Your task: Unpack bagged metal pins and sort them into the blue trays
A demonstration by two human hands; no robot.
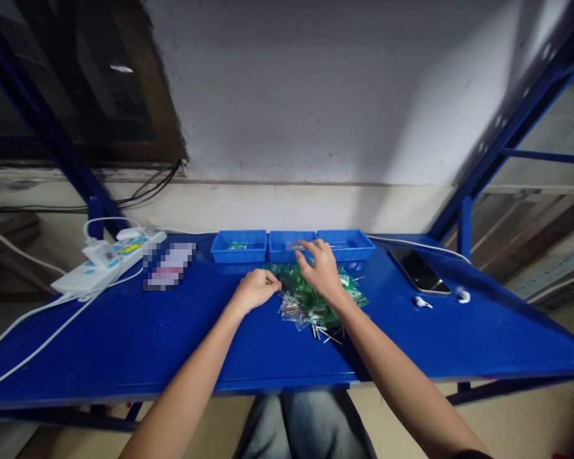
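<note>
A heap of small green parts in clear bags (316, 298) lies in the middle of the blue table (124, 338). My left hand (256, 288) rests at the heap's left edge, its fingers curled in a pinch on something too small to name. Over the back of the heap my right hand (319, 264) hovers with its fingers spread, its fingertips reaching to the front rim of the middle blue tray (291, 245). A few loose metal pins (326, 334) lie at the heap's near edge.
Three blue trays stand in a row behind the heap: left (239, 245), middle, right (347, 244). A white power strip (108, 260) with cables sits at the left, a blurred card (169, 266) beside it. A phone (418, 269) and two white earbuds (423, 302) lie at the right.
</note>
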